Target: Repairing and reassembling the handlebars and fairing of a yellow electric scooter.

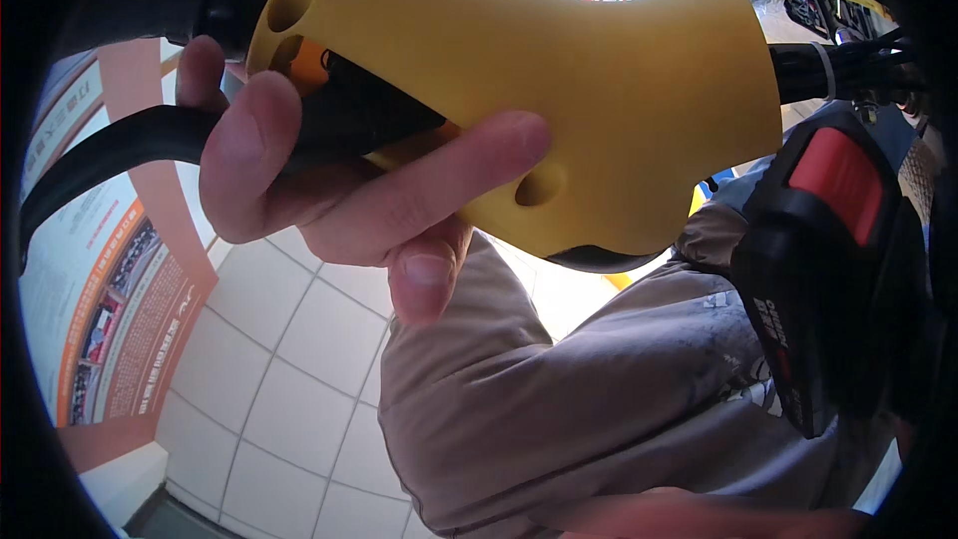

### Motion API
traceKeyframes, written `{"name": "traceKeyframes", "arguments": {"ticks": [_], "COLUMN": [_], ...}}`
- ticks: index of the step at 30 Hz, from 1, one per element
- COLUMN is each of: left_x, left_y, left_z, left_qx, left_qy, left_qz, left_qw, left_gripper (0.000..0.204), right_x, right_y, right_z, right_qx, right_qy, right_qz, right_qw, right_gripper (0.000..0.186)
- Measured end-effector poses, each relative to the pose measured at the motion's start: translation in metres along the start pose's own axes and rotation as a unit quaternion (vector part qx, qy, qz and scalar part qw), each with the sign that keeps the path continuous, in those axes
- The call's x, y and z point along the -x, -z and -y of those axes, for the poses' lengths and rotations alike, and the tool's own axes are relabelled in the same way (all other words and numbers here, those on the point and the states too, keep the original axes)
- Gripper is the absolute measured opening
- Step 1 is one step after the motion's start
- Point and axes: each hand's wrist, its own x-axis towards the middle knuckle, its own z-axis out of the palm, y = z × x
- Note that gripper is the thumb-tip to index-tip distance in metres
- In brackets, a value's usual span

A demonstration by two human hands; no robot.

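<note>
A large yellow plastic housing fills the upper middle, with round recesses and a dark slot on its left part. My left hand grips its lower left side: one finger lies across the yellow surface, and others curl around a black tube by the slot. A black wedge-like part sits in the slot; how it is fixed is hidden. At the lower edge a smeared strip of skin seems to be my right hand or forearm, its fingers not distinguishable. Above it at the right is a black and red battery pack, probably a power tool's.
A thick black tube joins the housing at upper left. Dark cables with a pale tie leave its right end. Grey trousered legs are below, over a light tiled floor. A printed poster hangs at the left.
</note>
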Motion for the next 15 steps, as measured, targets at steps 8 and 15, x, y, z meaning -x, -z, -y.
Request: {"name": "traceKeyframes", "arguments": {"ticks": [8, 15], "left_x": [-0.007, -0.035], "left_y": [-0.011, -0.006], "left_z": [0.009, 0.008], "left_qx": [0.038, 0.159], "left_qy": [-0.019, 0.202], "left_qz": [-0.053, -0.143], "left_qw": [0.998, 0.956], "left_gripper": [0.036, 0.041], "right_x": [0.007, -0.085], "right_y": [-0.055, -0.123], "right_z": [-0.056, -0.112], "right_qx": [0.169, 0.465], "right_qy": [0.196, 0.067], "right_qz": [-0.176, -0.492], "right_qw": [0.95, 0.733], "right_gripper": [0.071, 0.066]}}
